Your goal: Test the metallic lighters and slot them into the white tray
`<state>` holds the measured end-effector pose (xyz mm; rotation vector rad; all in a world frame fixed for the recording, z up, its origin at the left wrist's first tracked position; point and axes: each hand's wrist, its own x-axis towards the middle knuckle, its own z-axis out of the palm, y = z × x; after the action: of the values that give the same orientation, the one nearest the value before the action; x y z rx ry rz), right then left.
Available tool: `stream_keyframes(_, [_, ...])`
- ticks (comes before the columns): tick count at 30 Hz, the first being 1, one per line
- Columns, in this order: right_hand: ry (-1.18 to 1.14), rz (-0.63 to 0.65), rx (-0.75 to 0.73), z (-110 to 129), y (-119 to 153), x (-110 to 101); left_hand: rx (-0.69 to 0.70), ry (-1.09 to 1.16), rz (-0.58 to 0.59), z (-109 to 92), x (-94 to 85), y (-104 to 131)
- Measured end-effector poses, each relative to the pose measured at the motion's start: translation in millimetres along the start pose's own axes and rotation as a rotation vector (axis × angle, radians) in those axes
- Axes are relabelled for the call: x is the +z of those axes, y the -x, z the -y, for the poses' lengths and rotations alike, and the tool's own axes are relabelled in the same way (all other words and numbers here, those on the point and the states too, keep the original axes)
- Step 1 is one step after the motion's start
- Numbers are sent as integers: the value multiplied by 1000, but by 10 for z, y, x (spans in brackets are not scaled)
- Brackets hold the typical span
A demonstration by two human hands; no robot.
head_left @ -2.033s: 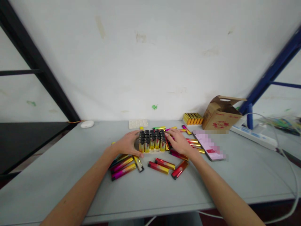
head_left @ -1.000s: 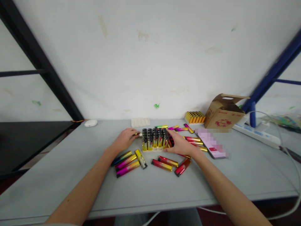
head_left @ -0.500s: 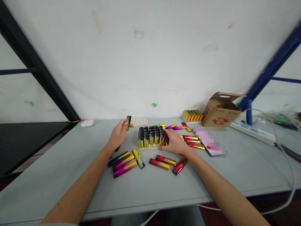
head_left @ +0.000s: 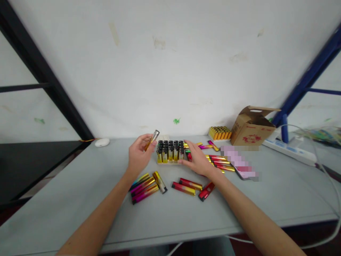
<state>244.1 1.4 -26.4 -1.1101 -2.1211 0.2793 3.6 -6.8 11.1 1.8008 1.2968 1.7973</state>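
My left hand [head_left: 140, 151] is closed round a gold and silvery lighter [head_left: 152, 139], raised and tilted left of a white tray [head_left: 170, 163]. Several black-topped, yellow-bodied lighters [head_left: 170, 152] stand upright in that tray. My right hand [head_left: 196, 158] rests at the tray's right side, fingers apart, beside a red lighter partly hidden by it. In front of the tray lie purple and gold lighters [head_left: 144, 193], a yellow and silver lighter [head_left: 160, 182], red and gold lighters [head_left: 183, 188] and a red lighter [head_left: 206, 192].
More red and gold lighters [head_left: 221, 163] lie right of my right hand, beside a blurred pink phone [head_left: 239, 163]. Behind are a block of orange lighters [head_left: 220, 133], an open cardboard box [head_left: 252, 131] and a power strip [head_left: 293, 153]. A white case [head_left: 102, 142] sits at the back left.
My left hand has moved right, closer to the tray, and the lighter in it is now tilted. The view has shifted slightly. My right hand stays beside the tray, its fingers more spread.
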Motion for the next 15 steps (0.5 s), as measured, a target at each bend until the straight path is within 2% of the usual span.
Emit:
stream_keyframes(3, [-205, -89, -31, 127, -3, -109, 176, -229, 91, -119, 81, 150])
stream_keyframes(5, [-314, -89, -63, 228, -7, -149, 208, -283, 134, -175, 127, 250])
stream_keyframes(9, [-414, -46, -109, 360, 0, -156, 226, -247, 263, -203, 202, 389])
stream_keyframes(15, [-414, -78, -163, 393, 23, -151, 282, -191, 372, -138, 280, 431])
